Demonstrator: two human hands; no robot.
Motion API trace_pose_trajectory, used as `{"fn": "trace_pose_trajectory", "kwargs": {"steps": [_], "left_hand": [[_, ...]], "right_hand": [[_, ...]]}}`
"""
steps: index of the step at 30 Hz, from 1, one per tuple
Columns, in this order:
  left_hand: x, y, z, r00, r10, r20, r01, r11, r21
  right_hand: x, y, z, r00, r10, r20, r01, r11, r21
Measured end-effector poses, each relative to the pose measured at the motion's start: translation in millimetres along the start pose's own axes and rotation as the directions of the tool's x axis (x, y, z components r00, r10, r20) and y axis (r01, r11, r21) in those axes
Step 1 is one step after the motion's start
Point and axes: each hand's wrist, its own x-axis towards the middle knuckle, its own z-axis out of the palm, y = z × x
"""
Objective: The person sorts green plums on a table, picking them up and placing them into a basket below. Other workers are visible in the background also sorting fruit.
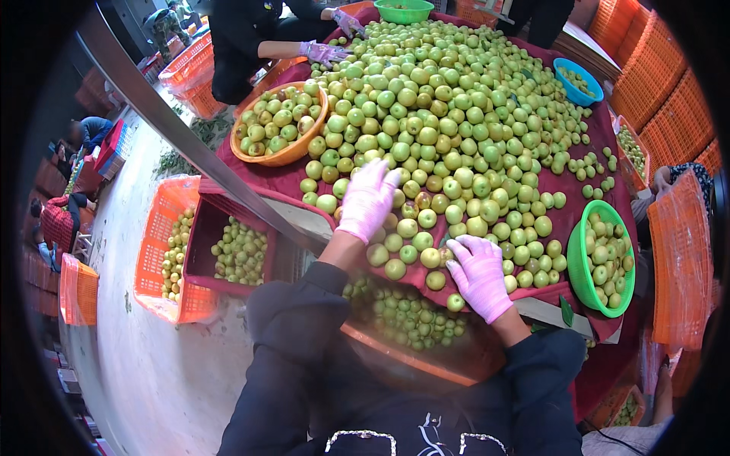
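My left hand (370, 199), in a pink knit glove, rests palm down on the near side of a large heap of small green fruits (433, 114), which look like jujubes. Its fingers point away from me, spread a little, and its underside is hidden. Lower and to the right, my right hand (480, 278) wears a matching glove. Its fingers are apart, and the fingertips are beside a brownish fruit (446, 256). No fruit shows gripped in either hand. The heap lies on a dark red cloth (599, 137). Several loose fruits, some with brown blemishes, lie between my hands.
An orange basket (279, 153) and green basket (577, 268) of fruit flank the heap; a blue basin (590, 97) stands farther right. Below the table edge is an orange crate (410, 353) with fruit. A metal post (188, 139) crosses left. Another person's gloved hands (325, 52) touch the heap.
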Motion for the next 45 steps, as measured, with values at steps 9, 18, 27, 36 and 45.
{"fn": "trace_pose_trajectory", "kwargs": {"steps": [9, 18, 27, 36, 45], "left_hand": [[37, -66, -24, 0.98, -0.195, 0.039, 0.142, 0.823, 0.549], [34, -67, -31, 0.969, -0.247, 0.02, 0.247, 0.959, -0.14], [10, 58, -92, 0.931, -0.102, 0.35, 0.362, 0.128, -0.923], [-21, 66, -70, 0.831, 0.21, 0.515, 0.547, -0.483, -0.684], [-24, 102, -52, 0.731, 0.402, 0.551, 0.65, -0.167, -0.741]], "right_hand": [[-2, 0, 3, 1.0, -0.002, -0.001, 0.002, 1.0, 0.004], [0, -1, 3, 1.0, -0.006, -0.012, 0.007, 1.0, 0.017], [0, 4, 0, 0.999, 0.009, -0.036, -0.007, 0.998, 0.068], [17, -12, -34, 0.919, 0.254, -0.302, -0.019, 0.794, 0.608], [20, -17, -77, 0.914, 0.283, -0.29, 0.012, 0.697, 0.717]]}}
